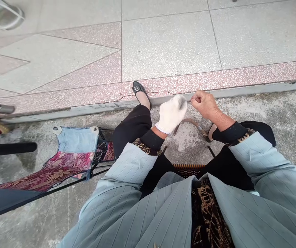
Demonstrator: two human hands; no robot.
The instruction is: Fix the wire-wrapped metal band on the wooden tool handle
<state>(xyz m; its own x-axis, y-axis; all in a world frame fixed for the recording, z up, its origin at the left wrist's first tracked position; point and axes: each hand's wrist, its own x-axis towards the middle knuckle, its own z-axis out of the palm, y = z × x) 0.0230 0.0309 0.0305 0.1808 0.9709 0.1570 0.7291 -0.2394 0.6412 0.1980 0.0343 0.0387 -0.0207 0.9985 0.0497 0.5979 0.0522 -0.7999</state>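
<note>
My left hand [173, 112] wears a white knitted glove, darkened at the fingertips. It is closed, with the fingers curled in. Close beside it on the right is my bare right hand [204, 103], thumb and forefinger pinched together towards the glove. Something tiny or thin may be between the two hands, but it is too small to make out. Below them, between my feet, a curved brown rod or tube [193, 122] shows against the concrete.
To the left stands a folding chair [70, 162] with flowered fabric. A dark cylinder [10, 149] juts in beyond it. The raised tiled step [168, 44] runs across in front, and my shoe [139, 89] rests on its edge. A woven seat [189, 170] is under me.
</note>
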